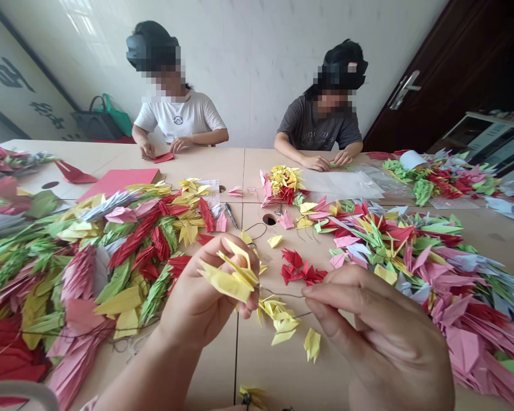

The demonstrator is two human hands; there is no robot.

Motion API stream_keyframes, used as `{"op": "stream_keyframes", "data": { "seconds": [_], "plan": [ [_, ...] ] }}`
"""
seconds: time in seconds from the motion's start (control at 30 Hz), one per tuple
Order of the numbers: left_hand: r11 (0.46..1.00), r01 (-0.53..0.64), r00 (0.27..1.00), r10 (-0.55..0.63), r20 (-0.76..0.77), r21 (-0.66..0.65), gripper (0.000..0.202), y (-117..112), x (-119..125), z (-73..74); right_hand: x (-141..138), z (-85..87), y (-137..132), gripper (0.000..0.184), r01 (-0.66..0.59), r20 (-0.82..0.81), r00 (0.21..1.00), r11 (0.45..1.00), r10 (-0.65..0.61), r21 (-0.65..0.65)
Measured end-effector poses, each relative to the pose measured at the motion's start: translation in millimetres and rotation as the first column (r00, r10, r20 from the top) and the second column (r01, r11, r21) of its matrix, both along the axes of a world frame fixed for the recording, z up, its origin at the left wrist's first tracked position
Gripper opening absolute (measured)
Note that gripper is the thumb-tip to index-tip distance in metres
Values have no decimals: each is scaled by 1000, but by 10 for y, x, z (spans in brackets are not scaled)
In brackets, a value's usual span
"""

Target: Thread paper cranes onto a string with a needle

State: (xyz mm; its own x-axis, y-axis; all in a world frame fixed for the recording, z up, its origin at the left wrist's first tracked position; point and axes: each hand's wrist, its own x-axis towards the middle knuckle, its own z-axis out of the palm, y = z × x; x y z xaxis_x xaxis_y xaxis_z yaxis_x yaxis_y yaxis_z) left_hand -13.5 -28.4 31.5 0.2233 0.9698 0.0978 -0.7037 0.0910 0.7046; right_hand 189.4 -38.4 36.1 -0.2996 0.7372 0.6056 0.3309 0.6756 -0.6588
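Observation:
Between the fingers of my left hand (197,305) are yellow folded-paper cranes (229,279), pressed close together. My right hand (379,319) pinches a dark thread (282,295) between thumb and forefinger. The thread runs left toward the cranes; where it meets them is hidden. Below and between my hands, more yellow folded pieces (278,315) lie on the table, with a single yellow piece (312,345) beside them. Red folded cranes (300,268) lie just beyond my right fingertips.
Piles of coloured paper cranes cover the left (81,274) and right (449,285) of the table (209,365). A pen (231,215), a round table hole (269,219) and red paper (120,181) lie farther off. Two people (180,117) (321,123) work opposite with their hands on paper.

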Motion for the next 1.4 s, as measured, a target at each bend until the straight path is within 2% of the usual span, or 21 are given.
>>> {"op": "stream_keyframes", "data": {
  "seconds": [0.1,0.23,0.33,0.4,0.53,0.63,0.73,0.8,0.9,1.03,1.2,1.27,1.4],
  "plan": [
    [975,-194,964,211,-160,111,13,-50,26,39,-3,-5,25,24,-3,18,1000,999,2,38],
    [872,-436,839,483,-252,222,16,-148,128,70,-29,-38,73,22,-12,35,999,1000,12,28],
    [774,-542,752,621,-223,326,21,-199,153,48,-57,-69,134,15,-23,44,999,1000,22,19],
    [733,-519,704,658,-266,440,17,-218,115,27,-77,-88,184,11,-33,34,999,999,34,-17],
    [740,-322,674,617,-406,590,19,-225,7,7,-118,-127,271,8,-108,-59,993,990,103,-90],
    [735,-292,636,627,-450,612,26,-210,5,6,-159,-162,292,8,-160,-116,983,977,145,-138],
    [753,-253,622,608,-494,608,26,-182,55,5,-206,-196,276,7,-214,-178,967,963,184,-163],
    [776,-223,630,577,-520,590,24,-162,79,4,-229,-210,257,6,-189,-186,970,970,159,-156],
    [820,-190,657,515,-550,540,21,-141,78,4,-239,-207,231,6,-75,-155,986,991,57,-113],
    [862,-159,693,445,-568,481,21,-124,64,-3,-238,-167,214,13,19,-96,995,1000,-21,-24],
    [858,-210,675,474,-565,470,21,-76,99,-57,-250,-155,205,16,66,-25,998,997,-65,43],
    [857,-221,675,478,-561,464,20,-53,107,-81,-253,-168,197,16,73,-20,997,997,-72,40],
    [894,-212,717,417,-559,395,17,-31,89,-90,-241,-197,177,23,16,-88,996,1000,-18,-25]
  ]
}}
